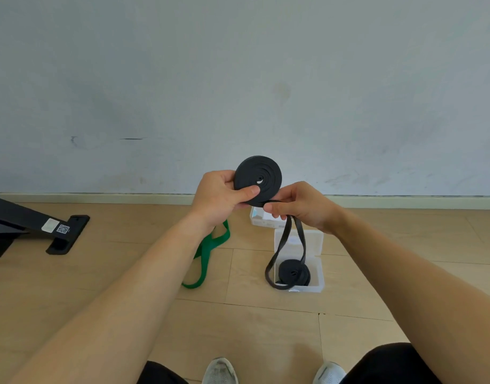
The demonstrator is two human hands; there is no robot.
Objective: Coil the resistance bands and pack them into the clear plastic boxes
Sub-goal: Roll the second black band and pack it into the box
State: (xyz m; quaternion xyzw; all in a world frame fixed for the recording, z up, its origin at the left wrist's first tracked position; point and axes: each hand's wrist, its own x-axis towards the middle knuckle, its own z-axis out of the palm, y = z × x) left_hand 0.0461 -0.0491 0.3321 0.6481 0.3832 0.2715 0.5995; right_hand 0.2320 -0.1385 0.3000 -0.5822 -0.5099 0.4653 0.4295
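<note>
My left hand [220,196] pinches a flat black coil of resistance band [258,178], held up in front of the wall. My right hand [300,206] grips the same band's loose tail, whose loop [277,256] hangs down toward the floor. Below it an open clear plastic box [317,273] holds another coiled black band [295,273]. A second clear box [261,218] lies farther back, partly hidden by my right hand. An uncoiled green band [207,253] lies on the floor, partly under my left forearm.
A black equipment base [58,231] with a QR label sits on the wooden floor at the left. The wall and skirting board run close behind the boxes. My two shoes [220,371] show at the bottom edge.
</note>
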